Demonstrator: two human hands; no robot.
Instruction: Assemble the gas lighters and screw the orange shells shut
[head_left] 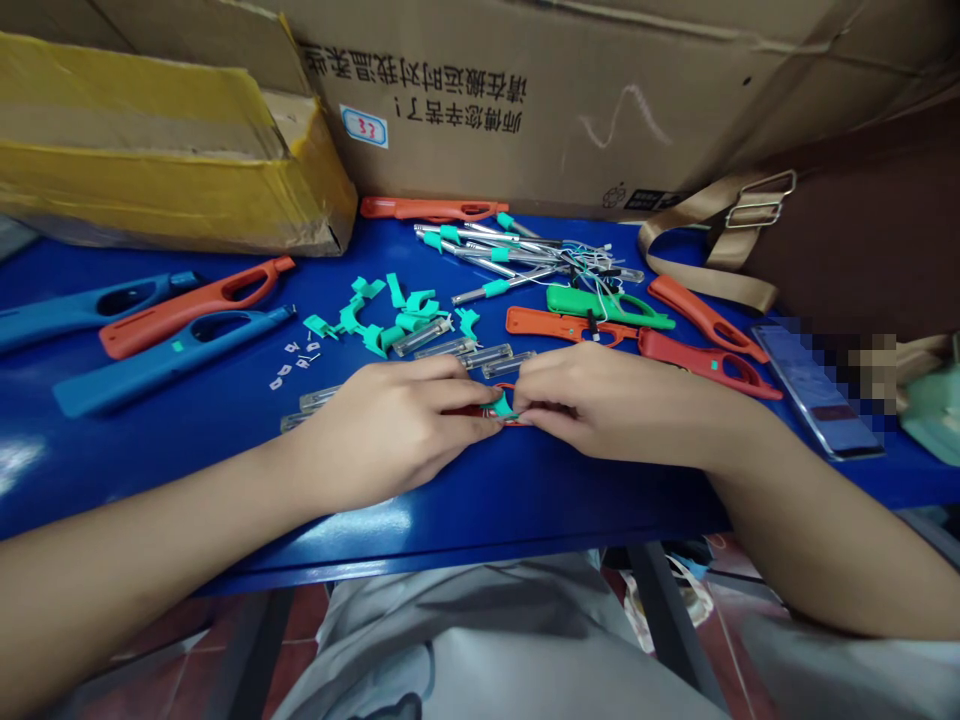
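My left hand [409,425] and my right hand [585,400] meet near the table's front edge, fingers closed round a red lighter casing [510,420]. A small green trigger piece [501,404] shows in the casing between my fingertips; most of the casing is hidden by the hands. Just beyond them lie several clear fuel tanks [486,356] and a heap of loose green trigger pieces [364,312]. Further back is a pile of metal lighter tubes [495,255] with thin wires and green clips.
Blue and orange casings [172,355] lie at left, with small white parts [303,360]. More casings [709,365] and a phone [821,395] are at right. A taped carton [172,190], a large cardboard box [555,100] and a tan strap [712,275] border the blue table [450,520].
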